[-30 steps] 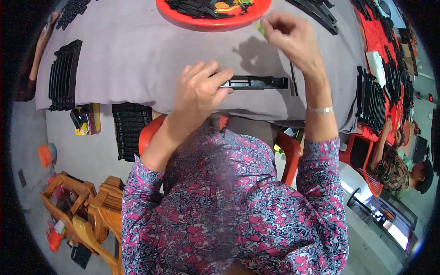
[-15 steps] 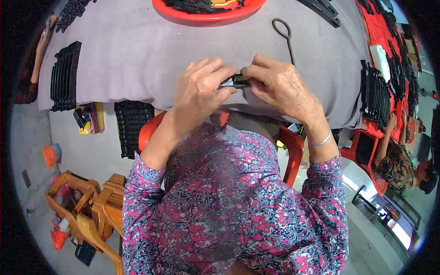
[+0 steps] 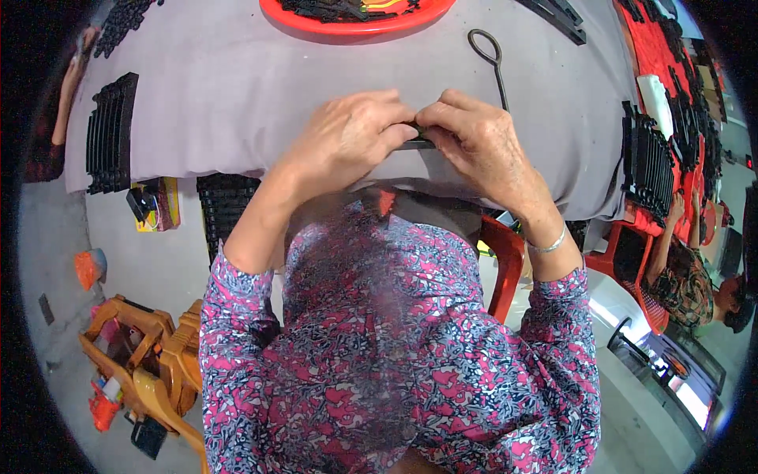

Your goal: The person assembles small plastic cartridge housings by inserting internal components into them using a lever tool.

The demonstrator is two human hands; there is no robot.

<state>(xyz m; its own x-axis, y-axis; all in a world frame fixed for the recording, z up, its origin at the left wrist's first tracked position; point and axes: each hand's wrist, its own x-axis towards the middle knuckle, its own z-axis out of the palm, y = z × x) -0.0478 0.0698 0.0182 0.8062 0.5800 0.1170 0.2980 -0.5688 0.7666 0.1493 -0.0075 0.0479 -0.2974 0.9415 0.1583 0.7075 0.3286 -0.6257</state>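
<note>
Both hands meet over a small black part (image 3: 417, 142) at the near edge of the grey-covered desk (image 3: 237, 95), in a head-camera view looking straight down. A second ago the right hand (image 3: 482, 146) was up by the red tray (image 3: 355, 25) at the far edge, holding something small and greenish, while the left hand (image 3: 347, 142) alone rested on the long black piece. Now the right hand has come down, and its fingers (image 3: 438, 118) pinch the part's right end, closed on it. The left hand's fingers (image 3: 395, 130) are curled shut on the other end, so that only a short dark sliver shows between the two thumbs. The piece sits just above the cloth, or on it; which one cannot be told.

A black wire tool with a looped end (image 3: 493, 67) now lies bare on the cloth just beyond the right hand. Judging by the paired grip, the work has passed from fetching to fitting or pressing something into the part, with both hands committed to it.

Stacks of black ribbed strips (image 3: 110, 134) lie along the desk's left side, and more (image 3: 651, 166) on the right, beside a seated co-worker (image 3: 687, 276).
</note>
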